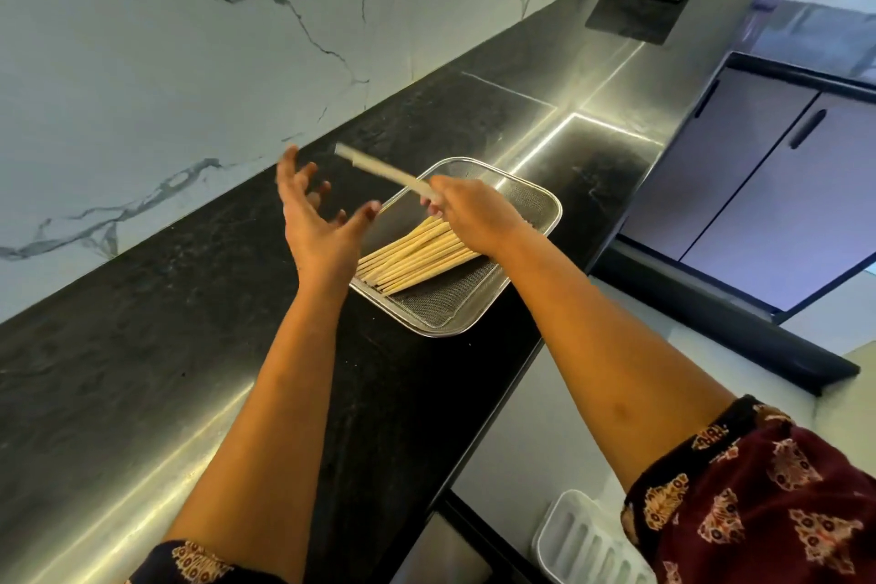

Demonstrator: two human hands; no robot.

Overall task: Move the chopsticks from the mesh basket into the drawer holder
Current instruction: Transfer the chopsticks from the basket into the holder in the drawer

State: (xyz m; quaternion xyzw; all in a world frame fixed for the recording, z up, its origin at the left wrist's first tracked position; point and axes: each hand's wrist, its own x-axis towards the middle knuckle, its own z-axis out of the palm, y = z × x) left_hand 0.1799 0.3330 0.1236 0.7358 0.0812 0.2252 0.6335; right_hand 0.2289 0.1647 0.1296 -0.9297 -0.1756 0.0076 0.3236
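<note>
Nearest the camera: white ribbed plastic holder at the bottom edge, sitting low in front of the counter. Probably the drawer holder, but only a corner shows, so can't confirm.

Next out: both forearms reach over the glossy black stone countertop. Rectangular steel mesh basket sits on it close to the front edge.

Risks from here:
- The lifted pale wooden chopstick bundle is pinched near one end only, with the long free end sticking out toward the wall. It's motion-blurred, so it's moving fast. A stick could slide out of the pinch and drop on the counter or floor.
- The holder is below and behind the current reach. Swinging the bundle back down could clip the basket rim or counter edge.
- The basket is light and near the edge, and a knock from the forearm could shift it.

Hands:
- Right hand: closed around the lifted bundle at its near end, above the basket.
- Left hand: palm up, fingers spread wide, holding nothing, just beside the free end. Looks set to catch or steady it.

Remaining tan wooden chopsticks lie in a flat pile inside the basket, partly under the right wrist. Most of the transfer is not yet done.
</note>
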